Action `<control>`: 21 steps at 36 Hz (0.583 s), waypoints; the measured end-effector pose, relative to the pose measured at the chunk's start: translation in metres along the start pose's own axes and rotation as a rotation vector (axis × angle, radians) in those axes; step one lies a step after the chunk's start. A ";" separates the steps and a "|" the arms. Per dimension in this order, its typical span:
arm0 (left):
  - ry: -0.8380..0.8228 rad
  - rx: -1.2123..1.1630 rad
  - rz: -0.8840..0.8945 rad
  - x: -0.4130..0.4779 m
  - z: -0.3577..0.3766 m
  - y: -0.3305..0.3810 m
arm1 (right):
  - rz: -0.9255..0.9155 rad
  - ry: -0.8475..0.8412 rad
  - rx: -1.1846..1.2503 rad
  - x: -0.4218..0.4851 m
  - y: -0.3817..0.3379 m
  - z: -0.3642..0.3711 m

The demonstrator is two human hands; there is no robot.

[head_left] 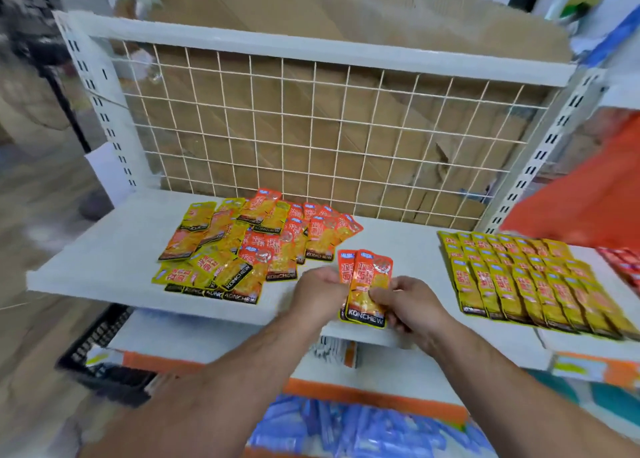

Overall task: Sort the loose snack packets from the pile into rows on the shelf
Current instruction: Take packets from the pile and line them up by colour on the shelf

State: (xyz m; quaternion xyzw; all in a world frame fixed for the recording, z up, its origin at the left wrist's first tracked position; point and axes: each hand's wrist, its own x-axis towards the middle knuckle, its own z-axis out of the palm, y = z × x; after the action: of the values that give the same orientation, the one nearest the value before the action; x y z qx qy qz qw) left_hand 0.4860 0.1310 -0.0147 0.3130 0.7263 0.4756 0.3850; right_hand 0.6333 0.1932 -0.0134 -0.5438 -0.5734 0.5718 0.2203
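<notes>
left hand (317,289) and right hand (412,305) holding a few orange packets (369,284) over the front of the shelf (104,256).
left to right: a black crate (100,346) sits below the shelf, its contents unclear; the loose pile (242,246) of yellow and orange packets lies jumbled on the shelf, near the wire back (311,128); just right of it the left hand curls round the left edge of the held packets while the right hand pinches their lower end, thumb on the front one, probably to square like-coloured packets before laying them down; beyond a bare stretch, the finished rows (530,281) of yellow packets overlap like tiles, faces up, likely so each label stays readable; red packets (623,263) lie at the far edge.
</notes>
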 end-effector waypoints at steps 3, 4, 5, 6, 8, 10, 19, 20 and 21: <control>-0.038 0.033 0.010 -0.010 0.015 0.000 | 0.026 0.026 0.069 -0.017 0.012 -0.015; -0.057 0.041 0.008 -0.014 0.020 0.000 | 0.026 0.041 0.093 -0.022 0.016 -0.021; -0.074 0.049 0.008 -0.018 0.026 0.001 | 0.026 0.061 0.110 -0.027 0.019 -0.028; -0.089 0.055 0.010 -0.022 0.032 0.002 | 0.027 0.084 0.119 -0.032 0.024 -0.036; -0.123 0.069 0.025 -0.027 0.045 0.003 | 0.027 0.126 0.123 -0.038 0.035 -0.053; -0.161 0.073 0.041 -0.033 0.060 0.006 | 0.021 0.150 0.137 -0.045 0.047 -0.071; -0.301 0.050 0.059 -0.073 0.151 0.026 | -0.002 0.285 0.200 -0.086 0.092 -0.165; -0.318 0.043 0.057 -0.078 0.163 0.028 | 0.001 0.297 0.219 -0.091 0.096 -0.177; -0.334 0.036 0.054 -0.083 0.175 0.030 | 0.004 0.304 0.235 -0.096 0.101 -0.190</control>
State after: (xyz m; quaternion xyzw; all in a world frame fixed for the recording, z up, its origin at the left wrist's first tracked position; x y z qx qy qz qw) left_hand 0.6807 0.1527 -0.0087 0.4142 0.6518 0.4141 0.4818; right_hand 0.8665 0.1635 -0.0211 -0.5958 -0.4617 0.5464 0.3652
